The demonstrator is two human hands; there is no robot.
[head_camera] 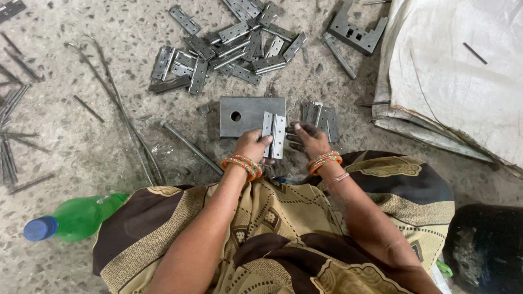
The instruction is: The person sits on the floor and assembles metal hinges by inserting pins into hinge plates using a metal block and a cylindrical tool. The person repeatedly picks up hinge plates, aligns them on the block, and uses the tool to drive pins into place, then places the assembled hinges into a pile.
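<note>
The hinge (273, 134) stood with its long axis pointing away from the person, overlapping the near right edge of the steel block (245, 114) on the floor, left hand (252, 144) fingers closed on it, right hand (308, 139) fingertips touching it.

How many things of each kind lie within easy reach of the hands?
Hinge held in both hands: 1
Steel block with a hole: 1
Small stack of hinges at the right hand: 1
Long bolt: 1
Green bottle: 1
Total: 5
</note>
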